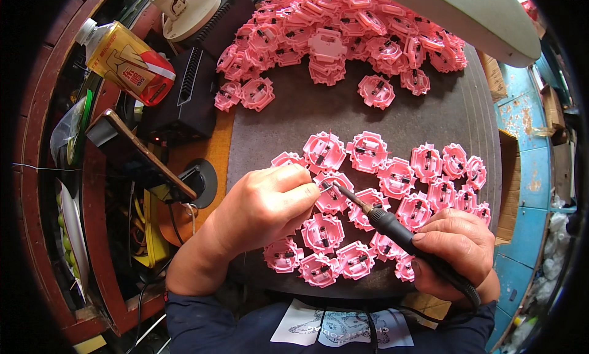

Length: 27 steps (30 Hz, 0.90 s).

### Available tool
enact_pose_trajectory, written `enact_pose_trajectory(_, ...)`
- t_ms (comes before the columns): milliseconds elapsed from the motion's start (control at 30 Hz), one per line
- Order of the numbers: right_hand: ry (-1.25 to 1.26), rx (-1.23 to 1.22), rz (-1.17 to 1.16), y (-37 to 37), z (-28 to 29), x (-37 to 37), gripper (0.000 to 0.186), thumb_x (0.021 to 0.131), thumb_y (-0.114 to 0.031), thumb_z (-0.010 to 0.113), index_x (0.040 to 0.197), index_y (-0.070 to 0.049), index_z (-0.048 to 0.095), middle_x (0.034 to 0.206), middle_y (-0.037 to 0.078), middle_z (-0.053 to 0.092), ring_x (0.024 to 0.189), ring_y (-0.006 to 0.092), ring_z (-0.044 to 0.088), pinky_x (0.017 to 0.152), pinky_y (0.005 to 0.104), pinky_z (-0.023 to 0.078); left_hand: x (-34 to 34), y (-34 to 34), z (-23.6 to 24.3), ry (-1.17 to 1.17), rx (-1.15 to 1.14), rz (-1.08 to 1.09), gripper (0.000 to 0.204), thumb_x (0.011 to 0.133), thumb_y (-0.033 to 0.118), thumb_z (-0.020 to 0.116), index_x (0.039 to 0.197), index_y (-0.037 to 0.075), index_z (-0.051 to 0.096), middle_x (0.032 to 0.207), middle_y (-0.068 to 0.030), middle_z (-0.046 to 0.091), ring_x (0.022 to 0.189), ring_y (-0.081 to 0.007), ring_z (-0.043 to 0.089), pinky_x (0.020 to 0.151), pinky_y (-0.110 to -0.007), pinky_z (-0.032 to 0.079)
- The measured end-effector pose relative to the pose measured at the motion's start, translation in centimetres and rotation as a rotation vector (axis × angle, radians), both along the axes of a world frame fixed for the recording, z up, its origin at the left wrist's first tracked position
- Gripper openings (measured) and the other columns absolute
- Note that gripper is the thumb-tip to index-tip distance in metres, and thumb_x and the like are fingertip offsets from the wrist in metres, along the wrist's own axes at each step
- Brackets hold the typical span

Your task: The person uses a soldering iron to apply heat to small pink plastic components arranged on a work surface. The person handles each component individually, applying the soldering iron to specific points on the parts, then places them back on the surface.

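My right hand [457,250] is wrapped around the black grip of a soldering iron [392,227]. The iron's tip points up and left, onto a pink plastic part [334,200] with small black and metal pieces inside. My left hand [267,203] is closed in a pinch at that part's left edge. Whatever its fingers hold is too small or hidden to make out. Around both hands lie several more pink parts of the same kind, such as one pink part [323,233] just below the tip.
A big heap of pink parts [343,35] covers the far side of the dark work mat [294,124]. A pale lamp arm [472,16] hangs over the far right. At left stand a drink bottle [132,62], a black box [184,102] and a phone on a stand [144,154].
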State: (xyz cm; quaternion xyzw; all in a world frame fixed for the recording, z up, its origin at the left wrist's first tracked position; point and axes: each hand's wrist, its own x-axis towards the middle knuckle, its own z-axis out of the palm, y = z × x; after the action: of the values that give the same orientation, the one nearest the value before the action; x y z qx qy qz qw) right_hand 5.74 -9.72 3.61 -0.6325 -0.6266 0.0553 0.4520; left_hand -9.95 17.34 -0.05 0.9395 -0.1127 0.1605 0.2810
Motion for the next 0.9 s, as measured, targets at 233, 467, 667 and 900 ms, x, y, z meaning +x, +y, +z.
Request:
enact_pose_trajectory(233,0.003,0.005,0.006,0.07,-0.13,0.06,0.033,0.072,0.001,0.083,0.103,0.003,0.071,0.079,0.016,0.07,0.059,0.0266,0.067,0.051,0.0361,0.054,-0.01,0.05,-0.24,-0.006,-0.006,0.002,0.022,0.075,-0.003,0.08,0.095,0.002,0.071,0.089,-0.0108,0.069,0.075,-0.0313,0.071,0.064,-0.04,0.058)
enact_pose_trajectory(467,-0.01,0.023,-0.023,-0.19,0.08,0.08,0.034,0.072,0.0,0.084,0.104,0.004,0.07,0.079,0.016,0.07,0.06,0.0273,0.068,0.053,0.0366,0.055,-0.09,-0.08,-0.27,-0.033,-0.027,0.036,0.021,0.076,-0.005,0.08,0.093,0.002,0.07,0.088,-0.0111,0.068,0.073,-0.0311,0.071,0.063,-0.039,0.057)
enact_pose_trajectory(667,0.007,0.016,-0.002,-0.08,0.0,0.08,0.035,0.072,0.0,0.084,0.104,0.005,0.071,0.079,0.017,0.07,0.06,0.0274,0.069,0.053,0.0363,0.055,0.07,-0.35,-0.51,-0.045,-0.029,0.031,0.019,0.078,-0.004,0.08,0.093,0.001,0.07,0.088,-0.0116,0.069,0.073,-0.0313,0.071,0.063,-0.039,0.058)
enact_pose_trajectory(900,0.006,0.007,0.005,0.04,0.01,0.05,0.033,0.071,0.001,0.083,0.102,0.004,0.071,0.078,0.016,0.069,0.059,0.027,0.068,0.052,0.0359,0.054,0.27,-0.49,-0.78,-0.034,-0.014,0.018,0.016,0.079,0.0,0.076,0.09,0.003,0.064,0.083,-0.0087,0.06,0.074,-0.0289,0.067,0.064,-0.04,0.056)
